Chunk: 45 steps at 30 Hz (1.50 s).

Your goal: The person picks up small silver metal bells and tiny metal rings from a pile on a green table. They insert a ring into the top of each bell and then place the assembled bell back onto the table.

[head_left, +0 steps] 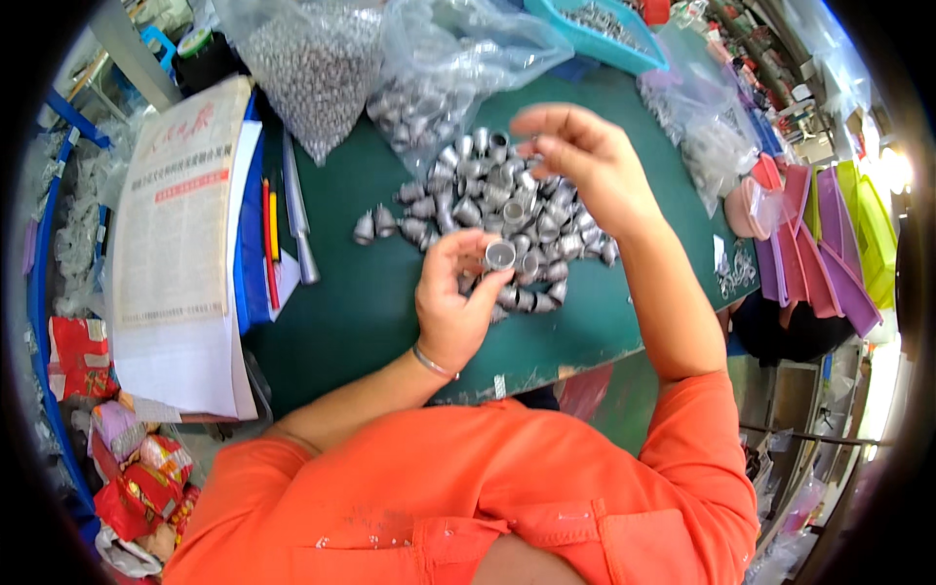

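Shiny grey metal caps (497,210), matt green tabletop (351,302), glossy clear plastic bags (322,58).

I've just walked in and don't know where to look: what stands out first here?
The heap of small silver metal caps in the middle of the green table. The left hand holds one cap up by its fingertips, while the right hand hovers over the heap. Clear bags of tiny metal parts sit at the far edge.
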Each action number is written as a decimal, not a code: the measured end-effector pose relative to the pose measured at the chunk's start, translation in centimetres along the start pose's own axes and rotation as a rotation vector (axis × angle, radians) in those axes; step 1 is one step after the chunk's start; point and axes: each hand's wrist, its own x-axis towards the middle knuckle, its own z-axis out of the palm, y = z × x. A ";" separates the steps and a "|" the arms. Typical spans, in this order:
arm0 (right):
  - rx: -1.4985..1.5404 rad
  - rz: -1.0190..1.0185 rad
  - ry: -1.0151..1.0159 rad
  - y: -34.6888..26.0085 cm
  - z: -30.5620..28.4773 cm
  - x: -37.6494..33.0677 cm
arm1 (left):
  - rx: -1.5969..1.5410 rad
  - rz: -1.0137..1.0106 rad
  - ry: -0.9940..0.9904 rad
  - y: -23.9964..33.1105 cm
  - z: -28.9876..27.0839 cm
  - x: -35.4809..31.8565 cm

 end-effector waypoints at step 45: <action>-0.744 -0.023 0.279 10.1 -0.1 -16.4 | -0.481 -1.469 -0.572 1.0 1.3 -3.1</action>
